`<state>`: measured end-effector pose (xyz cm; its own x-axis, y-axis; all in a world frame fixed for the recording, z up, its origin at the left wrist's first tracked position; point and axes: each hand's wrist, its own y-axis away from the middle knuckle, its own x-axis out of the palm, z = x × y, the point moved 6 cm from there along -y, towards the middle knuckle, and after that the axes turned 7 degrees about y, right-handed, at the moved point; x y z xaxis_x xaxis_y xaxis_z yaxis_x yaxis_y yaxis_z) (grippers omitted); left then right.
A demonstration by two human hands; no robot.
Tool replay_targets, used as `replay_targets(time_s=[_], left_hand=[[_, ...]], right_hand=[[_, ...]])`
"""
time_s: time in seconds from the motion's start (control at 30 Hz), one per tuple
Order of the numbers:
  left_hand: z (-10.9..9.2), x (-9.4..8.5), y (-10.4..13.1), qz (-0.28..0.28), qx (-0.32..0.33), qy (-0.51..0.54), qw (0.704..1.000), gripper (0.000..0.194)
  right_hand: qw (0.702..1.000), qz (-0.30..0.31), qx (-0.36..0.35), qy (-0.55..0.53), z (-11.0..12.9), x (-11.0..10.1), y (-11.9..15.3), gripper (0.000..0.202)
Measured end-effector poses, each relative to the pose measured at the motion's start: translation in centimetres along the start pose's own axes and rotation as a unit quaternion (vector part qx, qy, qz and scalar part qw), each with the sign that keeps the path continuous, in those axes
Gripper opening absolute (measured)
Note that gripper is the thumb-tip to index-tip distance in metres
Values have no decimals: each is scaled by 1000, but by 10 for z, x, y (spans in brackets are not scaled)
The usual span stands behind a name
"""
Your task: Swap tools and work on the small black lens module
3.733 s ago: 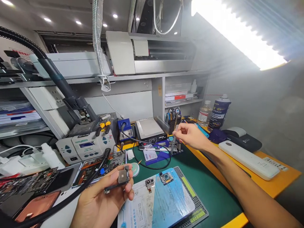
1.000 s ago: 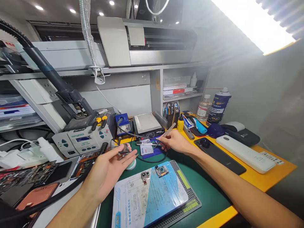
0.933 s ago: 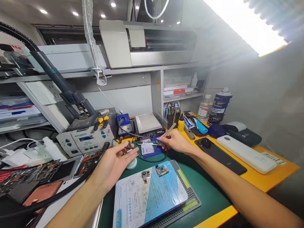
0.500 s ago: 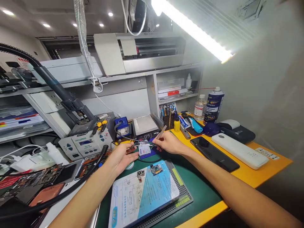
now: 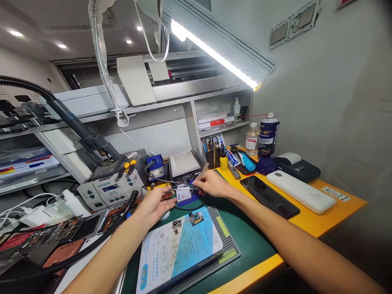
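The small dark part [image 5: 170,190] is mostly covered by my left hand [image 5: 156,205], too small to make out, just above the green mat [image 5: 245,241]. I pinch it between thumb and fingertips, lower fingers stretched forward, palm turned inward. My right hand [image 5: 212,183] is closed on the tweezers [image 5: 202,171], whose shaft slants up from my fingers; their tips blur into the clutter, so I can't tell whether they touch the part. Both my forearms [image 5: 113,245] reach forward, converging, their near ends cut off by the frame. Nearer me, two camera modules [image 5: 196,217] sit on the blue-and-white box [image 5: 196,243].
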<state>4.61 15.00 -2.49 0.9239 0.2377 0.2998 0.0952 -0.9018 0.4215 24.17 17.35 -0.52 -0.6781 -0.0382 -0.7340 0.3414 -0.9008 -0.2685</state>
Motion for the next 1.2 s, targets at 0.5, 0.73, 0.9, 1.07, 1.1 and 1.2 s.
replay_targets(time_s=[0.5, 0.73, 0.9, 1.07, 1.1, 1.2], left_hand=[[-4, -34, 87, 258, 24, 148, 954, 27], [0, -25, 82, 385, 12, 128, 914, 30], [6, -28, 80, 425, -9, 108, 899, 31], [13, -31, 80, 417, -37, 149, 896, 33], [14, -31, 80, 410, -41, 152, 898, 32], [17, -30, 78, 388, -53, 166, 905, 31]], right_hand=[[994, -105, 21, -9, 16, -36, 7, 25], [943, -236, 35, -231, 31, -46, 19, 25], [865, -167, 38, -472, 52, -27, 35, 24], [851, -50, 79, -516, 70, -5, 51, 22], [853, -30, 91, -513, 72, -1, 54, 20], [853, 2, 131, -506, 79, 11, 61, 19]])
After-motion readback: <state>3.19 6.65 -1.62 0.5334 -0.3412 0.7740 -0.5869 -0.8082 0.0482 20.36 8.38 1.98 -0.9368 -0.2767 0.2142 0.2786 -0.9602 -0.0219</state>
